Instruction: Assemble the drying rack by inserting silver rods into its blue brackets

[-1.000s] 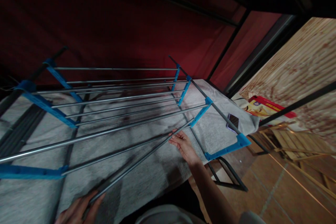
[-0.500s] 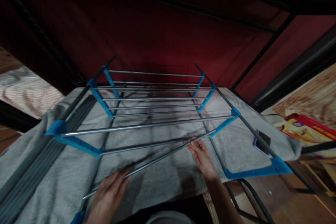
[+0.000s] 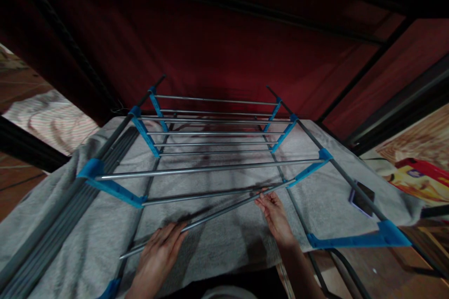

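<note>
Under the left hand (image 3: 158,251), the rod (image 3: 224,211) is partly hidden.

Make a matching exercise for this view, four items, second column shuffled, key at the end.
1. Loose rod
2. Phone
3. Nearest right bracket
4. Rod bundle

A. Plain blue
B. On the grey cloth, left side
C. Slanting, held in left hand and right hand
D. On the cloth's right side, partly hidden by a tube

Pairs: 1-C, 2-D, 3-A, 4-B
</note>
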Tool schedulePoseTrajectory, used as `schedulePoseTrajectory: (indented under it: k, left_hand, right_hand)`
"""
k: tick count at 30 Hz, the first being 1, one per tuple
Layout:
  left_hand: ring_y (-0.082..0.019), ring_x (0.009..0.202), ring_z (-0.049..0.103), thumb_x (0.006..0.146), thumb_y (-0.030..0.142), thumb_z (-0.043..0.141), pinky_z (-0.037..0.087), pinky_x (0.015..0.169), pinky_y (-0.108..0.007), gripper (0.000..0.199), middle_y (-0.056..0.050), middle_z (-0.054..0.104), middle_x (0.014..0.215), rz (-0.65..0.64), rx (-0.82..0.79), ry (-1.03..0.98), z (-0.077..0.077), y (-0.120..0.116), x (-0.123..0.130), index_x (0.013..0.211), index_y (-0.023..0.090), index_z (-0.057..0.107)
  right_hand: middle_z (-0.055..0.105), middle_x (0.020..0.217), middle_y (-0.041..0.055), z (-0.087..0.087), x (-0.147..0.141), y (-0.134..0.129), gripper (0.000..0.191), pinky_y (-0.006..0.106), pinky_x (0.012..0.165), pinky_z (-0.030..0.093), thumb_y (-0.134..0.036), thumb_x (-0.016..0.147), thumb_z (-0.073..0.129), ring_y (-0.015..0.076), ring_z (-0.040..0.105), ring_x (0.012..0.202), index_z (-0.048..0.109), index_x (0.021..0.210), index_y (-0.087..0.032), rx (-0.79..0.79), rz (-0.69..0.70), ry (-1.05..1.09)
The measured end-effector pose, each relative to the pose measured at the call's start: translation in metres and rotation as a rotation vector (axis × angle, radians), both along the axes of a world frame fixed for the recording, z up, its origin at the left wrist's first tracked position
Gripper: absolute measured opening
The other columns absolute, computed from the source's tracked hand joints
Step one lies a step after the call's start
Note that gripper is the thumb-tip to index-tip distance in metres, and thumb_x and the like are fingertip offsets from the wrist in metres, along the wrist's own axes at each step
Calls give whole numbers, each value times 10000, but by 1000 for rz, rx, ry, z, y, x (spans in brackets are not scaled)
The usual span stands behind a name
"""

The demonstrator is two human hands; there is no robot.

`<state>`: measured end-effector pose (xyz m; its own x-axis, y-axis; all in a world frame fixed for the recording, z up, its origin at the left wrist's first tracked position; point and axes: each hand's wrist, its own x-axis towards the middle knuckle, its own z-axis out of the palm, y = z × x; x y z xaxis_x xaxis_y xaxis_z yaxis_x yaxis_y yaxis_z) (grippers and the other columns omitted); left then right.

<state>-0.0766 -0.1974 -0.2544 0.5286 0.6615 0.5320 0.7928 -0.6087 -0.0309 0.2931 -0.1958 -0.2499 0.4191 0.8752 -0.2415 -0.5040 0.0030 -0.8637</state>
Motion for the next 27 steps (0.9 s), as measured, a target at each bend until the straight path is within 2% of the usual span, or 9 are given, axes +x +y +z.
schedulePoseTrajectory:
  k: [5,10,16,22,27]
  left_hand:
    - [-160,980,735,1073,356,367,561,862,-301,387,25,793,1088,-21,12,70,-9,-3,-1,1107,279,745]
    - [-156,914,735,1063,432,391,570,831,-290,387,4,789,1025,28,-68,-27,-14,-1,-1,1196,263,713]
    - [-163,949,737,1058,480,370,563,897,-307,424,8,785,1054,49,-104,-40,-19,3,-3,1191,287,723]
    - [-174,967,748,1060,469,347,572,880,-324,449,6,794,1080,71,-134,-2,-22,3,-2,1193,281,732]
    - [-182,952,748,1049,426,349,591,855,-318,439,8,799,1065,24,-125,32,-28,8,-10,1149,292,754]
  right_hand:
    - [662,806,-48,-7,0,-1,283,299,821,569,-373,691,919,137,644,756,680,801,-270,-25,-11,3]
    - [704,866,-33,-11,0,0,262,342,856,567,-379,702,902,175,670,851,719,878,-316,-28,11,-11]
    - [735,954,-21,-11,1,0,278,354,901,565,-353,717,883,186,689,953,742,956,-338,-7,35,11]
    - [731,963,-4,-10,1,2,285,361,906,558,-389,714,885,188,683,953,730,944,-324,-25,45,6]
    - [737,945,31,-7,-3,5,280,426,932,546,-383,699,869,211,672,923,697,905,-303,-57,17,-4]
